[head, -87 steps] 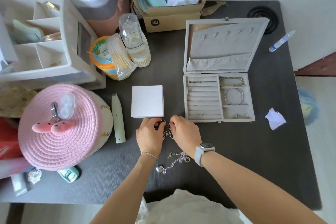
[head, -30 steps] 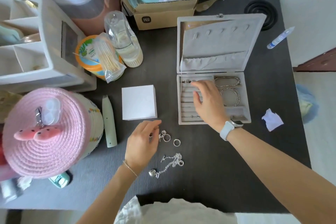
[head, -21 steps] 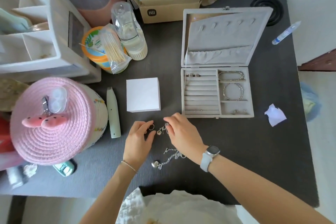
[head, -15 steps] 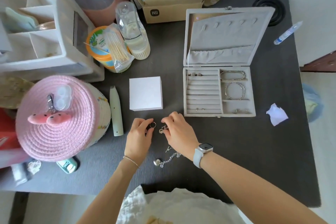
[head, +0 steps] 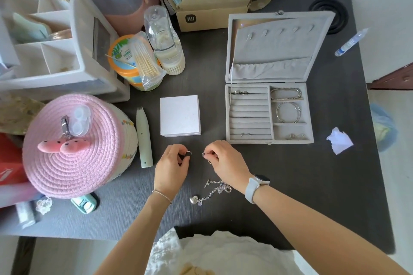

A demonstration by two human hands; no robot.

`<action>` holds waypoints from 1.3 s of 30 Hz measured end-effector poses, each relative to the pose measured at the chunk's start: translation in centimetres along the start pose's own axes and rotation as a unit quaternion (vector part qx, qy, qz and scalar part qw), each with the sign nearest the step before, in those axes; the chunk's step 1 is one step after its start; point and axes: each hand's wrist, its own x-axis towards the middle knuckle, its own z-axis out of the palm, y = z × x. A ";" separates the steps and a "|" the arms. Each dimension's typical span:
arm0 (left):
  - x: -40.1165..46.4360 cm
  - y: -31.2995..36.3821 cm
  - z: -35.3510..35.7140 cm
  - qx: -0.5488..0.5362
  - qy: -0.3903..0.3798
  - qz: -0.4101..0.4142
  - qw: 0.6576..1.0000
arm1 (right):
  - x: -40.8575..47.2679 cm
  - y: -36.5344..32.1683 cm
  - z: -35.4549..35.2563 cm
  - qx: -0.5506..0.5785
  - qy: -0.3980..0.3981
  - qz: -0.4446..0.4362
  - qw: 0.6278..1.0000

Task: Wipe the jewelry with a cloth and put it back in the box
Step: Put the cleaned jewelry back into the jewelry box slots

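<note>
- Head view, landmark the open jewelry box [head: 269, 114]: left hand [head: 171, 168] sits below-left of it, fingers curled, pinching a small ring [head: 188, 153].
- Right hand [head: 225, 163], just below the box's front edge, pinches another small silver piece [head: 206, 154]; what kind, too small to tell.
- Chain necklace [head: 212, 192] with heart pendant lies loose on the dark table [head: 290, 185], further below the box, partly under the right wrist.
- Wiping cloth [head: 339, 140] lies right of the box, well apart from both hands.
- Judgement: rings light, hard, slick; pinch across the band. Chain limp, tangle-prone; lift near the clasp.
- Open table lies below and right of the box; left of it, a white square box [head: 180, 115] crowds.
</note>
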 end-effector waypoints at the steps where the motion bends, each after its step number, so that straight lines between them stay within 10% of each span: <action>1: 0.0 0.1 0.1 0.007 -0.001 0.005 1.000 | 0.0 -0.1 0.0 0.015 0.004 0.006 1.000; 14: 0.3 3.4 0.7 -0.124 0.013 0.099 0.987 | 0.6 -1.6 -2.7 0.267 0.045 0.122 0.955; 20: 0.8 5.2 0.0 -0.255 -0.023 -0.041 0.966 | 0.9 -1.1 -4.2 0.404 0.091 0.204 0.887; 32: 3.5 10.0 0.8 -0.526 -0.125 -0.211 0.814 | 4.3 5.9 -10.1 -0.002 0.229 0.160 0.960; 39: 3.9 10.8 1.5 -0.497 -0.179 -0.202 0.825 | 5.0 6.0 -10.0 -0.018 0.256 0.165 0.952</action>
